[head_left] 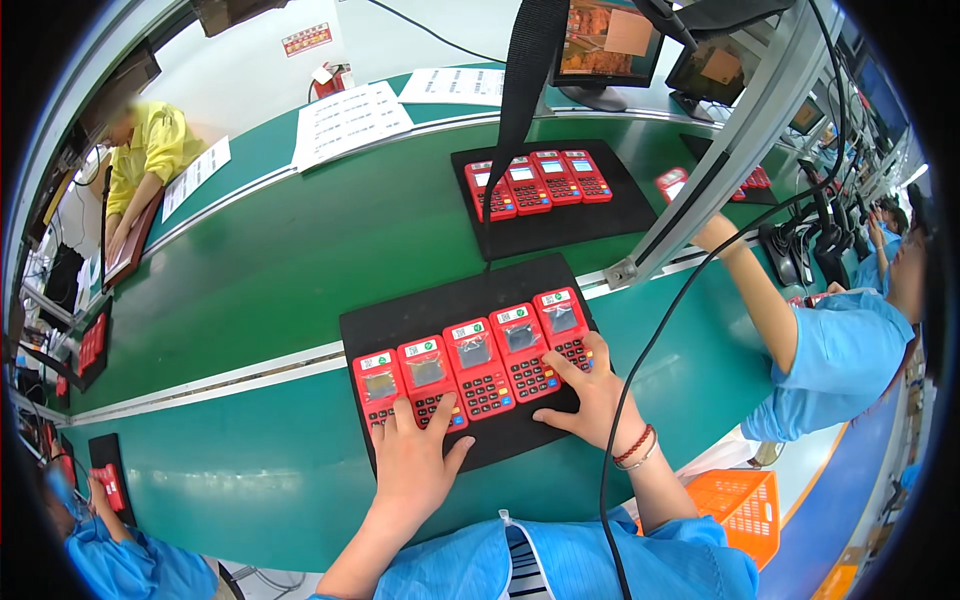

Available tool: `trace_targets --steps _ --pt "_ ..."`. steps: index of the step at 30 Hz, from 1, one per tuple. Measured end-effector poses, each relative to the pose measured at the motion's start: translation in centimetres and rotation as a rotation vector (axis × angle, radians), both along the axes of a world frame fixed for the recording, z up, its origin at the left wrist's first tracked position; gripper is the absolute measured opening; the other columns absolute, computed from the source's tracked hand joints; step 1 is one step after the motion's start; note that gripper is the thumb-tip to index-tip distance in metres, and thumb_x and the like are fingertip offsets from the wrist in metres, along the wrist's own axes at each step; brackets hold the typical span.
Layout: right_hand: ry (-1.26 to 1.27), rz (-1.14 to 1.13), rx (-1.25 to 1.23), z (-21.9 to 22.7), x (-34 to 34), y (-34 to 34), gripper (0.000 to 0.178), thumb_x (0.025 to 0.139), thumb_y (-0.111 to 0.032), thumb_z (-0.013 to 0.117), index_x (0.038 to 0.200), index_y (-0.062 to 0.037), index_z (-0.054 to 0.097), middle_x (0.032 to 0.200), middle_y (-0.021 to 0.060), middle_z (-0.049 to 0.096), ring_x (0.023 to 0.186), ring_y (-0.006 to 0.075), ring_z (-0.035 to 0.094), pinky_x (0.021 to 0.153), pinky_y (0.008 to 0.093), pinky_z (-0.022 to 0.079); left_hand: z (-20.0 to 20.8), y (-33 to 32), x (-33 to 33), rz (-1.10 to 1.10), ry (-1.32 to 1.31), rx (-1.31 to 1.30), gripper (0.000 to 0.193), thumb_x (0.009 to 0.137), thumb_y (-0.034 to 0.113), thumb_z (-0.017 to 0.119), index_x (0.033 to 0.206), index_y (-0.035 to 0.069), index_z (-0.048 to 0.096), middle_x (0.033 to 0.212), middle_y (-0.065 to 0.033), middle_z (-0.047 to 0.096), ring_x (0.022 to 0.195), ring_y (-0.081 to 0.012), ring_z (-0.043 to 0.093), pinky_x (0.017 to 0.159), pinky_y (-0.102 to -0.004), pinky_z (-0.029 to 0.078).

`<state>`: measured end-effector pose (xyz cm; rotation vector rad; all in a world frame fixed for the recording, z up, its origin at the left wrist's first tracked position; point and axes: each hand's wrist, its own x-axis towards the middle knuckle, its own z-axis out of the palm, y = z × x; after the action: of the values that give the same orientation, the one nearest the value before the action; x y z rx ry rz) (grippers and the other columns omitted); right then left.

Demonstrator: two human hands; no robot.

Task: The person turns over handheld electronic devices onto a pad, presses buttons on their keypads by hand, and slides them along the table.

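Several red payment terminals with grey screens and black keypads lie side by side on a black mat [400, 322]. My left hand [412, 468] has its fingers spread over the keypads of the leftmost terminal [379, 384] and the terminal beside it [427, 371]. Over on the right, my right hand [594, 400] is open, fingertips at the keypads of the rightmost terminal [562, 316] and its neighbour [518, 336]. Between the hands, the middle terminal [473, 350] lies uncovered. Neither hand grips anything.
Beyond the mat, a second black mat [570, 229] carries more red terminals [540, 182]. A metal post [715, 150] and a hanging black cable [652, 345] stand close on the right. A co-worker's arm [765, 290] reaches in there. An orange basket [742, 505] sits below the bench.
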<state>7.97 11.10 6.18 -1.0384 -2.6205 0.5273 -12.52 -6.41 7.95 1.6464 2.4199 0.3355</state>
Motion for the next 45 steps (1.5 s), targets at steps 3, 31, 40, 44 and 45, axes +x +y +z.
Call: trace_targets --steps 3,31,40,44,45 --pt "-0.006 -0.001 0.007 0.02 0.09 -0.01 0.079 0.069 -0.039 0.092 0.139 -0.022 0.059 0.152 0.03 0.033 0.11 0.046 0.068 0.088 0.0466 0.06 0.08 -0.01 0.03 -0.002 -0.007 -0.001 0.058 0.091 0.039 0.075 0.141 0.013 0.061 0.124 -0.024 0.048 0.11 -0.0389 0.053 0.094 -0.0475 0.042" --pt "0.011 0.009 0.004 -0.04 0.01 -0.05 0.079 0.07 -0.036 0.092 0.14 -0.022 0.059 0.152 0.0333 0.032 0.114 0.0498 0.065 0.09 0.0469 0.06 0.12 -0.03 0.17 0.006 -0.023 -0.003 0.059 0.091 0.038 0.075 0.141 0.012 0.061 0.125 -0.0248 0.047 0.109 -0.0405 0.054 0.095 -0.0485 0.044" --pt "-0.007 -0.023 -0.089 0.34 -0.14 -0.09 0.08 0.07 -0.038 0.093 0.141 -0.0231 0.059 0.151 0.0299 0.034 0.126 0.0508 0.057 0.099 0.0489 0.057 -0.04 -0.05 0.1 -0.012 0.022 0.05 0.057 0.091 0.037 0.075 0.141 0.014 0.063 0.122 -0.0249 0.049 0.099 -0.0379 0.06 0.089 -0.0475 0.044" --pt "-0.014 -0.03 -0.087 0.35 -0.11 -0.13 0.08 0.07 -0.038 0.093 0.142 -0.0231 0.059 0.151 0.0302 0.033 0.126 0.0513 0.057 0.1 0.0492 0.056 -0.08 -0.05 0.11 -0.01 0.013 0.044 0.057 0.091 0.037 0.075 0.141 0.014 0.062 0.123 -0.0253 0.049 0.1 -0.038 0.06 0.09 -0.0477 0.044" --pt "-0.014 -0.03 -0.088 0.31 -0.12 -0.12 0.08 0.07 -0.038 0.093 0.142 -0.0231 0.059 0.151 0.0302 0.033 0.126 0.0513 0.057 0.1 0.0492 0.056 -0.09 -0.05 0.1 -0.01 0.014 0.041 0.057 0.091 0.037 0.075 0.142 0.014 0.062 0.123 -0.0254 0.049 0.1 -0.0382 0.06 0.09 -0.0478 0.044"
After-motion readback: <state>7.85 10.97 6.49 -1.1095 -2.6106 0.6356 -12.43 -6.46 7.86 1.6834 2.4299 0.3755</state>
